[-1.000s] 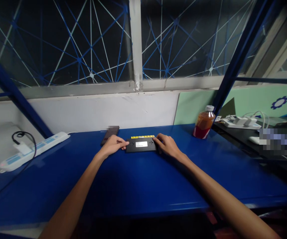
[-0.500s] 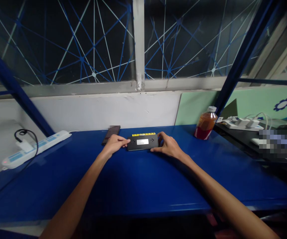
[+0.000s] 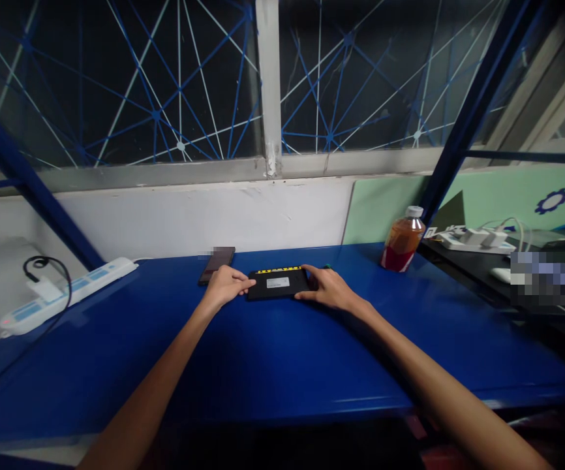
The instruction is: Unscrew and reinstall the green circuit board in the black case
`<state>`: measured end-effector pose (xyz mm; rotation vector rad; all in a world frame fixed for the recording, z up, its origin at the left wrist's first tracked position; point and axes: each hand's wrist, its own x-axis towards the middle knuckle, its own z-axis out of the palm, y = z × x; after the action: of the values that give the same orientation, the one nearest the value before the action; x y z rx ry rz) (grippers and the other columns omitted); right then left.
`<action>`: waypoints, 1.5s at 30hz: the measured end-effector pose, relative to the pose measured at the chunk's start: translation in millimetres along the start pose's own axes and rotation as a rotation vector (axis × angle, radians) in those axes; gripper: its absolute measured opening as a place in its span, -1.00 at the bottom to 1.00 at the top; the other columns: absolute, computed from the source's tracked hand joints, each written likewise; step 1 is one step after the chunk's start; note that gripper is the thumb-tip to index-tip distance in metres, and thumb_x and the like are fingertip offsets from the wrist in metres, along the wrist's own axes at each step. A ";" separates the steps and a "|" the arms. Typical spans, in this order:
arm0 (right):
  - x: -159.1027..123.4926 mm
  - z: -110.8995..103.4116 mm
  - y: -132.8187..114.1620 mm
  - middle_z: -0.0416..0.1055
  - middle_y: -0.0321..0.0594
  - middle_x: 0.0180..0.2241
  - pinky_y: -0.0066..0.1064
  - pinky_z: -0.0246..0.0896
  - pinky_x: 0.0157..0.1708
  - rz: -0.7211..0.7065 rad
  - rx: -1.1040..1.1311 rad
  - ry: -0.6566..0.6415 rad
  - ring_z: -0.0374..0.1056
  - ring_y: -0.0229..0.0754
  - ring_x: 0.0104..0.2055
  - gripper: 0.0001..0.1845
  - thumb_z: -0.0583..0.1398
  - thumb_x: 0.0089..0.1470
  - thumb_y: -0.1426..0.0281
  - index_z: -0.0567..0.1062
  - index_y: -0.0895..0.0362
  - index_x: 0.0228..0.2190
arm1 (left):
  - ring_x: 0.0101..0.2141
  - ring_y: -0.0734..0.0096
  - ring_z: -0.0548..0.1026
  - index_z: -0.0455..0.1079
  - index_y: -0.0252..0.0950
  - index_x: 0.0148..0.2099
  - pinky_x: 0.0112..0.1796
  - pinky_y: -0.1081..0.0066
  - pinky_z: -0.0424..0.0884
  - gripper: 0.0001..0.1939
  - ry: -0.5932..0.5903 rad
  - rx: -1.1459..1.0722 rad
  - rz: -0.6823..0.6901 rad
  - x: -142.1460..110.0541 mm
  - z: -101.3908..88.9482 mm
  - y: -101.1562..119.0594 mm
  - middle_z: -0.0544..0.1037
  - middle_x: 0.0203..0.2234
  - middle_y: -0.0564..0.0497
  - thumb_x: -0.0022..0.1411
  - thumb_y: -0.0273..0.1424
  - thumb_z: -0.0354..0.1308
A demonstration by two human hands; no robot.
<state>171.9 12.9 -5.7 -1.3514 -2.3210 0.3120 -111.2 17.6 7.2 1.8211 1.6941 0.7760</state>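
A flat black device [image 3: 278,284] with a white label and a yellow strip along its far edge lies on the blue table [image 3: 273,365]. My left hand [image 3: 226,285] pinches its left end, fingers curled. My right hand [image 3: 329,288] grips its right end, thumb at the near edge and fingers over the top. Something small and green shows just behind my right fingers.
A dark phone [image 3: 216,264] lies just behind my left hand. A bottle of amber drink [image 3: 402,240] stands at the back right. A white power strip [image 3: 64,294] with a black cable lies at the left. Chargers and cables [image 3: 478,239] sit on the neighbouring dark desk.
The black device has tipped flatter, so its top face shows less and the yellow strip looks thinner. Both hands have kept their hold on its ends.
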 end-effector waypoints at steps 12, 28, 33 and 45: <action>-0.6 0.1 1.9 0.51 -0.19 -0.37 -0.40 0.10 -0.45 -0.054 -0.063 -0.043 0.41 -0.11 -0.35 -0.47 0.22 0.02 0.04 0.46 0.12 -0.07 | -0.46 0.24 0.54 0.55 -0.27 -0.49 -0.46 0.39 0.25 -0.72 0.020 0.213 0.043 -4.0 -1.9 8.8 0.59 -0.59 -0.04 -0.04 -0.15 0.21; 11.9 -27.5 -3.2 0.51 -0.13 -0.35 -0.31 0.16 -0.47 0.014 -0.152 -0.207 0.42 0.02 -0.35 0.01 0.32 -0.34 -0.13 0.33 0.12 0.10 | 0.07 -0.06 0.25 0.30 -0.17 0.17 0.04 0.09 0.06 -0.20 -0.153 0.567 0.472 -12.8 0.5 14.3 0.38 0.09 -0.13 -0.04 0.15 0.18; 26.0 -34.5 -4.9 0.49 -0.16 -0.39 -0.34 0.13 -0.52 0.000 -0.199 -0.324 0.42 0.02 -0.36 -0.13 0.38 -0.45 -0.08 0.49 0.06 -0.07 | 0.08 -0.07 0.26 0.32 -0.21 0.16 0.04 0.09 0.05 -0.25 -0.159 0.567 0.469 -10.2 -5.5 9.3 0.38 0.09 -0.14 0.01 0.11 0.18; 21.2 -15.8 5.4 0.40 -0.08 -0.19 -0.32 0.16 -0.41 -0.080 -0.202 -0.153 0.37 -0.02 -0.29 -0.26 0.33 -0.26 -0.07 0.47 0.10 -0.08 | 0.05 -0.01 0.30 0.33 -0.14 0.14 0.01 0.10 0.11 -0.38 -0.179 0.536 0.456 -6.6 -11.8 4.5 0.42 0.05 -0.10 0.06 -0.03 0.19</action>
<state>174.4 33.6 11.4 -1.3646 -2.5850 0.1639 -116.9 10.6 18.2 2.6133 1.4756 0.3153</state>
